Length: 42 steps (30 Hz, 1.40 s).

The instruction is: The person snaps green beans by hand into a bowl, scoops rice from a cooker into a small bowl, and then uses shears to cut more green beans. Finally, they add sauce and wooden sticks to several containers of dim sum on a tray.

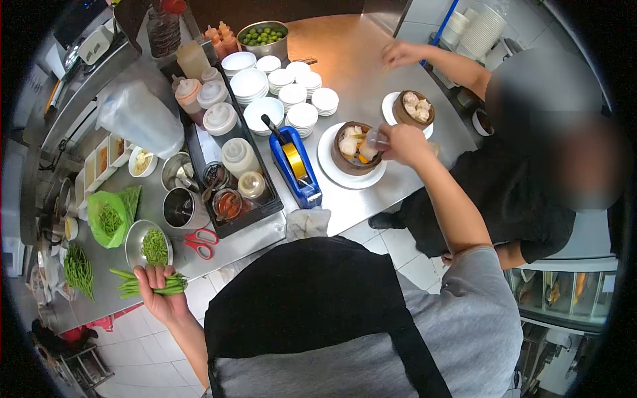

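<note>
My left hand (159,292) is closed around a bunch of green beans (130,284) at the counter's front edge. Just behind it stands a metal bowl (130,240) with chopped green beans (154,248) in it. My right hand (405,144) reaches over a round steamer basket (354,167), its fingers pinching a small clear plastic piece, perhaps a cup (378,140). Dumplings (349,144) and orange bits show in that basket, which sits on a white plate (330,174). A second steamer basket (406,118) with dumplings stands on another plate (389,106) behind my hand.
A co-worker's hand (401,54) hangs over the counter's far right. Stacked white dishes (249,85), a blue tape dispenser (306,191) and a black tray (249,222) of bottles fill the middle. Red scissors (201,243) lie near the front edge.
</note>
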Each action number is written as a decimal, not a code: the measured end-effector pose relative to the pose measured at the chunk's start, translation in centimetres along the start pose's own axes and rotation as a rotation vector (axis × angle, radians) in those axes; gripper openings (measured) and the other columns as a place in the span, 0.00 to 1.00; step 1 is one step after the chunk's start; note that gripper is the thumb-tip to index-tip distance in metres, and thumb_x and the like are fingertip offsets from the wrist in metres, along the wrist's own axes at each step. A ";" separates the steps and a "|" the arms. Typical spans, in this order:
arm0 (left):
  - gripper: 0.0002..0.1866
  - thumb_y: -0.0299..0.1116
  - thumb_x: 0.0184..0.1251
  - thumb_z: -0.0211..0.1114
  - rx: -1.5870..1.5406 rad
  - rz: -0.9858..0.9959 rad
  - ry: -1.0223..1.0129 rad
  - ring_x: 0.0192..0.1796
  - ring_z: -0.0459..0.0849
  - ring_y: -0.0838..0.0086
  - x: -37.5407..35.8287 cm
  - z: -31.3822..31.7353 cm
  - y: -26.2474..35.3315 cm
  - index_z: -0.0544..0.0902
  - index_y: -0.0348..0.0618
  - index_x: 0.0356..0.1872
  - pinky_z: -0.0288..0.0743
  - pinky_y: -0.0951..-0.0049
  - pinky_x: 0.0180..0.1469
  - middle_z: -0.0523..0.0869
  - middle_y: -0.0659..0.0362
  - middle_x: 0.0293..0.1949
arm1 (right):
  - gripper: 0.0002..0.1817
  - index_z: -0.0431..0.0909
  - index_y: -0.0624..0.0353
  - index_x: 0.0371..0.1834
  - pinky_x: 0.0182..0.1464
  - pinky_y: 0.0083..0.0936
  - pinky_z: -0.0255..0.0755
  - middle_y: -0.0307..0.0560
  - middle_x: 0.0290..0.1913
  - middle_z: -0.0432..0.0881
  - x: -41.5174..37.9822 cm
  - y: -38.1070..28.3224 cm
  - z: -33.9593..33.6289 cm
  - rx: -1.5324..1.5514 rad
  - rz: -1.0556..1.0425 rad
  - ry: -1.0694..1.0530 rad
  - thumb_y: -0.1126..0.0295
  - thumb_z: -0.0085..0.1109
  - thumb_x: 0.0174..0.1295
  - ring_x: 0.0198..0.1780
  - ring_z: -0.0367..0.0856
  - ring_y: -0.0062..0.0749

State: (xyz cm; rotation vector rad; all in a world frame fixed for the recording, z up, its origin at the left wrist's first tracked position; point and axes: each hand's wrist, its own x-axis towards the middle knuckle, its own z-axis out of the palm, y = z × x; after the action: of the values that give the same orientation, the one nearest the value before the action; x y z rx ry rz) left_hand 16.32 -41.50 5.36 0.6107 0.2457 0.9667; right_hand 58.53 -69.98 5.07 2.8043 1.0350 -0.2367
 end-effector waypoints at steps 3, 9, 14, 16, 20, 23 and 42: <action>0.08 0.34 0.71 0.49 0.035 0.022 0.049 0.23 0.59 0.82 -0.7 0.6 -0.1 0.67 0.46 0.30 0.62 0.76 0.35 0.59 0.67 0.20 | 0.26 0.76 0.49 0.45 0.39 0.36 0.75 0.46 0.36 0.82 -0.1 -0.5 1.2 -0.032 0.008 -0.068 0.64 0.69 0.37 0.40 0.81 0.42; 0.06 0.32 0.70 0.50 0.059 0.018 -0.022 0.24 0.60 0.81 -0.6 0.3 0.3 0.69 0.45 0.31 0.62 0.77 0.35 0.60 0.67 0.20 | 0.23 0.76 0.51 0.40 0.40 0.37 0.74 0.46 0.35 0.82 -2.4 3.0 0.6 0.012 0.071 -0.060 0.63 0.69 0.35 0.40 0.80 0.44; 0.09 0.33 0.71 0.48 0.048 -0.004 -0.007 0.23 0.60 0.82 -0.4 0.6 0.0 0.66 0.46 0.29 0.62 0.77 0.35 0.59 0.67 0.20 | 0.27 0.76 0.56 0.41 0.42 0.32 0.72 0.48 0.36 0.82 -2.2 6.3 2.3 0.510 0.113 -0.129 0.63 0.71 0.33 0.39 0.80 0.40; 0.09 0.33 0.72 0.48 0.066 0.006 0.030 0.23 0.60 0.82 -0.5 0.8 0.0 0.66 0.46 0.29 0.63 0.76 0.36 0.60 0.67 0.20 | 0.29 0.76 0.59 0.44 0.43 0.29 0.71 0.49 0.37 0.81 -1.7 9.2 4.2 0.975 0.118 -0.091 0.63 0.72 0.33 0.39 0.79 0.37; 0.10 0.33 0.70 0.50 0.046 0.026 -0.023 0.24 0.60 0.81 -0.5 0.9 -0.1 0.66 0.46 0.27 0.62 0.76 0.35 0.59 0.67 0.19 | 0.29 0.76 0.62 0.46 0.44 0.22 0.69 0.40 0.36 0.79 0.5 14.5 4.6 0.936 0.238 0.089 0.70 0.72 0.35 0.37 0.75 0.26; 0.10 0.33 0.71 0.49 0.054 0.059 -0.004 0.23 0.59 0.81 -0.8 1.7 -0.3 0.65 0.45 0.27 0.61 0.77 0.34 0.58 0.67 0.19 | 0.32 0.76 0.60 0.47 0.46 0.27 0.70 0.48 0.38 0.81 2.1 16.9 3.1 0.540 0.377 0.084 0.64 0.73 0.31 0.40 0.79 0.35; 0.11 0.32 0.70 0.50 0.101 0.083 0.031 0.23 0.58 0.81 -0.1 3.2 -2.3 0.65 0.45 0.26 0.61 0.77 0.33 0.58 0.67 0.19 | 0.28 0.81 0.50 0.41 0.44 0.33 0.74 0.46 0.41 0.82 6.1 19.8 -0.1 0.067 0.422 -0.067 0.59 0.71 0.29 0.44 0.80 0.39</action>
State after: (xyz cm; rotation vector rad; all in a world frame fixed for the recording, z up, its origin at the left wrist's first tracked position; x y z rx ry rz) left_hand 19.34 -43.81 6.58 0.7026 0.3001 1.0493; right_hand 76.01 -81.02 5.50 2.9629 0.4101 -0.3143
